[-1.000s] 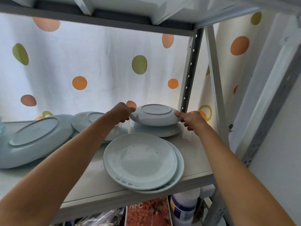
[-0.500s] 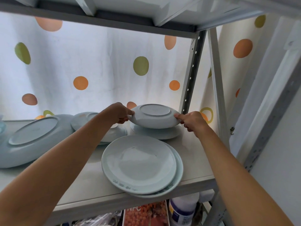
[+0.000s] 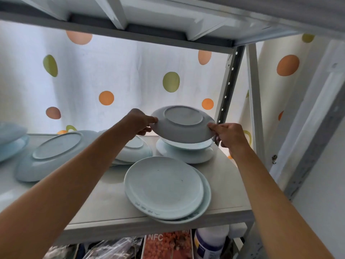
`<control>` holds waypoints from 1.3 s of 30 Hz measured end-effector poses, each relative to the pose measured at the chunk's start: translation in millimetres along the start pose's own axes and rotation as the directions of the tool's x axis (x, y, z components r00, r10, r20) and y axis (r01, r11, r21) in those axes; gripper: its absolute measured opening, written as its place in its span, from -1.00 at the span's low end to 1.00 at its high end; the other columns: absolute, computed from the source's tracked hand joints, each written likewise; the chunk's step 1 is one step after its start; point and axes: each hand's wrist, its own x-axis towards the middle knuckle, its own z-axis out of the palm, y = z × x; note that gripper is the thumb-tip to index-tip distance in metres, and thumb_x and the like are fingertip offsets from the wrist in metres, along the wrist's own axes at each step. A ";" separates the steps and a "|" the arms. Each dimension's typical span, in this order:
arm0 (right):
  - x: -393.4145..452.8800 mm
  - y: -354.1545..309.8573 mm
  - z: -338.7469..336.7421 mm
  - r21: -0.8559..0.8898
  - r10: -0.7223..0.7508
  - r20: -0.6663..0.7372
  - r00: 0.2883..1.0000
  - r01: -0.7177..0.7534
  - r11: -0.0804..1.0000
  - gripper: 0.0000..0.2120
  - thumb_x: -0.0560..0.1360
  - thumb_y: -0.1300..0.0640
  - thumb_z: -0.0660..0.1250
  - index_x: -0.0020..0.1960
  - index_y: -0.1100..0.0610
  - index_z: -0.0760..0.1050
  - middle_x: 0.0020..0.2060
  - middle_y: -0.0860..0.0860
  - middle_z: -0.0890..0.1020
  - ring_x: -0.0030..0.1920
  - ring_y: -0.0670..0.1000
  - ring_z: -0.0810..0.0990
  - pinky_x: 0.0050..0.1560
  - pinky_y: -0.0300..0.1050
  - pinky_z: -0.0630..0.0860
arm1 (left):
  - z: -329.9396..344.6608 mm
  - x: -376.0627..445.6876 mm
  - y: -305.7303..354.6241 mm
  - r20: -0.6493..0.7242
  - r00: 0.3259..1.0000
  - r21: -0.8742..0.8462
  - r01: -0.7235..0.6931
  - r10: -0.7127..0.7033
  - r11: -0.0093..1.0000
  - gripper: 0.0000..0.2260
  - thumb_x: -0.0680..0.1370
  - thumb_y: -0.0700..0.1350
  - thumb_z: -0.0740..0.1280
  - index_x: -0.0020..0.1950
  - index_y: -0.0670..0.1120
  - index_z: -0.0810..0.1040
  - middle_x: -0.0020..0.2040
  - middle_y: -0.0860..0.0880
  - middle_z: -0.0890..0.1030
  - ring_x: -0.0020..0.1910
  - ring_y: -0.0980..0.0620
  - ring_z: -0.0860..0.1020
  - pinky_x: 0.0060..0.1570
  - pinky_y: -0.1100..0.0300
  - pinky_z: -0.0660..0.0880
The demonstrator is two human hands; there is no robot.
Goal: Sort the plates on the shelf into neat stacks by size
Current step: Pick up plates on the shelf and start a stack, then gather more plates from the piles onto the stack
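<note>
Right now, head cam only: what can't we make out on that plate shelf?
- Plates under the lifted plate: the count in the back stack is unclear, the lifted plate covers its top.
- Far-left plates: cut off by the frame edge.
- Plates behind the left forearm: mostly hidden, size unclear.
- Markings on the front plate: too small to read.
- Left hand and right hand grip: the fingers under the rim are hidden.

Upturned pale plate (image 3: 183,126) held tilted above back stack (image 3: 184,152), two plates (image 3: 164,187) stacked at front
</note>
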 end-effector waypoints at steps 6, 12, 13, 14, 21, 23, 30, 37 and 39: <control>-13.0 -35.0 41.4 0.161 -0.156 0.118 0.981 0.136 0.978 -0.81 0.43 0.15 0.48 -0.22 0.26 0.57 -0.44 0.14 0.48 -0.48 0.03 0.39 -0.57 -0.25 0.22 | -57.0 -37.0 -14.9 -0.184 0.981 0.020 -0.061 0.064 0.998 -0.81 0.47 -0.19 0.42 -0.08 -0.34 0.59 -0.24 -0.21 0.63 -0.51 0.11 0.61 -0.42 0.30 0.58; -30.6 -54.1 88.6 0.208 -0.259 0.265 0.929 0.207 0.956 -0.84 0.42 0.12 0.50 -0.23 0.19 0.60 -0.44 0.18 0.53 -0.37 0.11 0.41 -0.50 -0.16 0.27 | -108.0 -81.6 -39.6 -0.317 0.948 -0.177 -0.059 0.000 0.982 -0.87 0.54 -0.33 0.31 -0.07 -0.43 0.53 -0.25 -0.29 0.60 -0.47 0.00 0.64 -0.32 0.21 0.64; -35.8 -57.5 95.2 0.211 -0.266 0.276 0.924 0.211 0.954 -0.85 0.42 0.11 0.50 -0.23 0.17 0.60 -0.43 0.18 0.55 -0.38 0.11 0.43 -0.50 -0.16 0.28 | -117.1 -88.5 -41.5 -0.336 0.942 -0.181 -0.053 -0.011 0.982 -0.82 0.55 -0.31 0.32 0.02 -0.45 0.52 -0.22 -0.31 0.62 -0.45 -0.03 0.65 -0.34 0.21 0.63; -42.7 -61.2 101.2 0.210 -0.269 0.283 0.921 0.214 0.954 -0.87 0.42 0.12 0.50 -0.22 0.16 0.61 -0.42 0.19 0.56 -0.39 0.10 0.45 -0.51 -0.17 0.30 | -126.3 -94.8 -43.3 -0.352 0.936 -0.192 -0.051 -0.021 0.980 -0.76 0.55 -0.27 0.33 0.10 -0.45 0.48 -0.17 -0.34 0.62 -0.42 -0.06 0.66 -0.35 0.21 0.62; -110.9 -83.5 132.8 0.303 -0.191 0.315 0.930 0.093 0.948 -0.75 0.42 0.33 0.46 0.09 0.24 0.55 -0.26 0.14 0.67 -0.34 0.05 0.66 -0.49 -0.21 0.46 | -177.5 -123.9 -55.1 -0.263 0.948 -0.439 0.046 -0.177 0.897 -0.59 0.66 -0.04 0.12 0.16 -0.42 0.47 -0.18 -0.28 0.59 -0.29 -0.16 0.63 -0.26 0.11 0.65; -131.5 -87.5 142.7 0.361 -0.173 0.286 0.942 0.062 0.931 -0.75 0.41 0.38 0.44 0.08 0.25 0.56 -0.17 0.21 0.67 -0.27 0.10 0.68 -0.30 -0.13 0.58 | -195.2 -127.9 -63.5 -0.212 0.956 -0.496 0.071 -0.200 0.865 -0.52 0.65 0.04 0.11 0.18 -0.40 0.46 -0.07 -0.30 0.61 -0.21 -0.19 0.66 -0.16 0.05 0.65; -203.5 -91.8 181.7 0.390 -0.158 0.148 0.976 0.089 0.916 -0.59 0.37 0.49 0.42 0.22 0.34 0.57 0.12 0.16 0.62 -0.11 -0.06 0.71 0.02 -0.07 0.65 | -242.3 -155.2 -90.9 -0.066 0.983 -0.617 0.093 -0.169 0.782 -0.91 0.59 -0.31 0.23 0.03 -0.35 0.43 0.01 -0.29 0.50 -0.17 -0.23 0.61 -0.31 0.01 0.65; -245.0 -103.5 173.1 0.425 0.036 0.206 0.978 -0.123 0.897 -0.69 0.48 0.47 0.16 -0.05 0.25 0.64 -0.08 0.19 0.68 -0.03 0.15 0.68 -0.11 -0.10 0.65 | -260.1 -175.9 -111.1 -0.045 0.981 -0.330 0.163 -0.188 0.930 -0.93 0.54 -0.35 0.32 -0.05 -0.35 0.47 -0.35 -0.23 0.56 -0.54 -0.05 0.61 -0.48 0.20 0.59; -250.1 -102.9 170.4 0.453 0.109 0.228 0.968 -0.204 0.868 -0.74 0.49 0.36 0.13 -0.10 0.21 0.60 -0.06 0.16 0.67 -0.04 0.17 0.66 -0.10 -0.01 0.63 | -260.4 -179.7 -120.7 -0.051 0.982 -0.258 0.165 -0.184 0.952 -0.91 0.53 -0.32 0.35 -0.15 -0.30 0.48 -0.32 -0.21 0.54 -0.58 0.01 0.59 -0.54 0.26 0.54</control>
